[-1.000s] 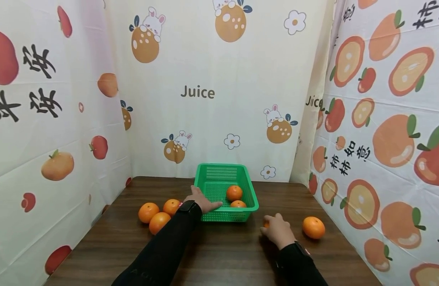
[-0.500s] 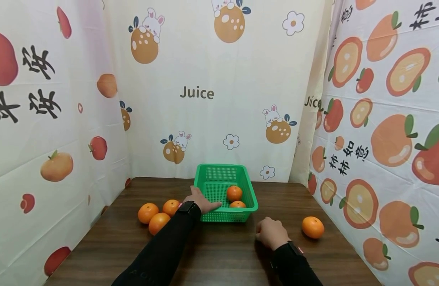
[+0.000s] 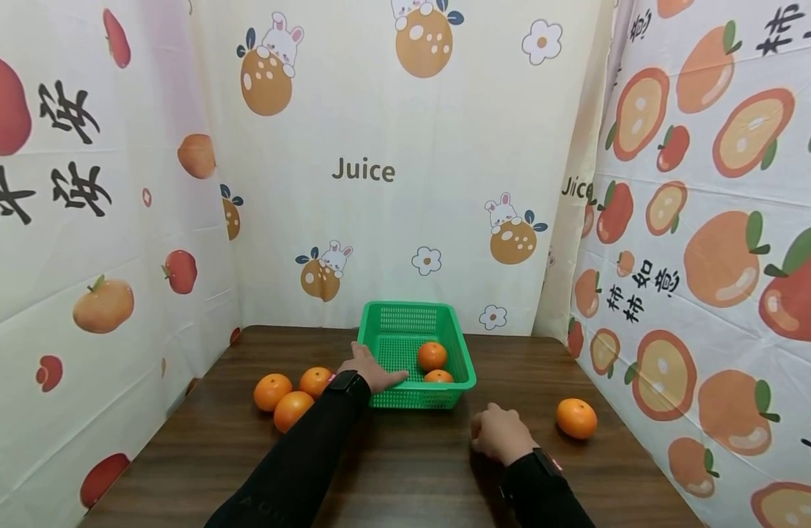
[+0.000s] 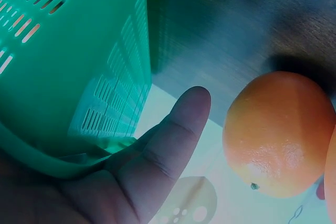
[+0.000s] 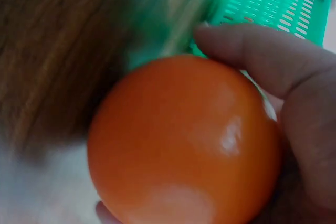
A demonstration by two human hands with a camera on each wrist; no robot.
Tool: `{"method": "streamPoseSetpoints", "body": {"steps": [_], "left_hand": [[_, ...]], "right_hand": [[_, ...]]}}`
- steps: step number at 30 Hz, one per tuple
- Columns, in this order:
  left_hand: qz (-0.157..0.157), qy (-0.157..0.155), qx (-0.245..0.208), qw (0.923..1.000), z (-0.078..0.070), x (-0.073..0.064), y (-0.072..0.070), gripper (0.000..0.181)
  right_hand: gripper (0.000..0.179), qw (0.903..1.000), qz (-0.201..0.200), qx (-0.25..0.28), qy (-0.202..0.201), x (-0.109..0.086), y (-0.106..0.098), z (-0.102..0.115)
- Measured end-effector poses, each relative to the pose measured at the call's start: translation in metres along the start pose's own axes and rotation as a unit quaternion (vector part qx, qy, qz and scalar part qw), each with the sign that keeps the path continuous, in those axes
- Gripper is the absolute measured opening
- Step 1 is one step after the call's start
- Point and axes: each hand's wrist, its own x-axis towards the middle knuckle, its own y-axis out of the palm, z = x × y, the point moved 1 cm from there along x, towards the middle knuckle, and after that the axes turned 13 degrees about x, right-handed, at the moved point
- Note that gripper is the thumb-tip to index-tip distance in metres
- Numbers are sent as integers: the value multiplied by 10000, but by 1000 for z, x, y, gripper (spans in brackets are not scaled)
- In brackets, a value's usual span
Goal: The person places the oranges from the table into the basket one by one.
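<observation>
A green plastic basket stands on the table with two oranges in it, the farther orange fully visible and the nearer one partly behind the front wall. My left hand rests on its front left corner, fingers and thumb spread. The left wrist view shows a straight finger beside the basket's outer wall. My right hand is over the table, right of the basket's front, and holds an orange. The head view hides that orange under the hand; in the right wrist view the thumb lies against it.
Left of the basket lies a group of oranges, among them a left orange and a front orange, close to my left forearm. A single orange sits right of my right hand. Fruit-printed curtains enclose the brown table.
My right hand has moved a little left and toward me, and the orange showing at its fingers is now hidden beneath it. My left hand and the basket have stayed in place.
</observation>
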Motion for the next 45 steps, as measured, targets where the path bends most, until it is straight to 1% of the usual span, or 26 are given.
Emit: {"method": "streamPoseSetpoints", "body": {"steps": [5,10,13,18,26,29,32,36,45], "left_hand": [[16,12,-62,10000,1,-2,0,128],[1,-4,-54,10000,1,1,2,127],[-33,-16,-28,10000,1,3,3,127],[-59,5,35,10000,0,5,5,126],[-70,41,113,9999,-1,5,6,124],[-138,29,220,9997,-1,6,7,123],[-235,33,358,9991,1,7,6,122],[-309,40,359,9989,2,9,4,121],[-303,-4,308,9991,1,7,7,122]], "right_hand": [[20,9989,431,43,188,-7,-4,2],[41,9979,513,113,369,-12,-6,6],[49,9979,457,174,435,-14,-7,7],[48,9981,388,213,421,-15,-5,3],[49,9984,238,294,428,-16,5,-6],[46,9982,85,438,388,-18,7,-7],[43,9979,-129,574,265,-22,8,-7],[41,9974,-332,620,124,-25,8,-6],[41,9980,-347,508,105,-23,15,-7]]}}
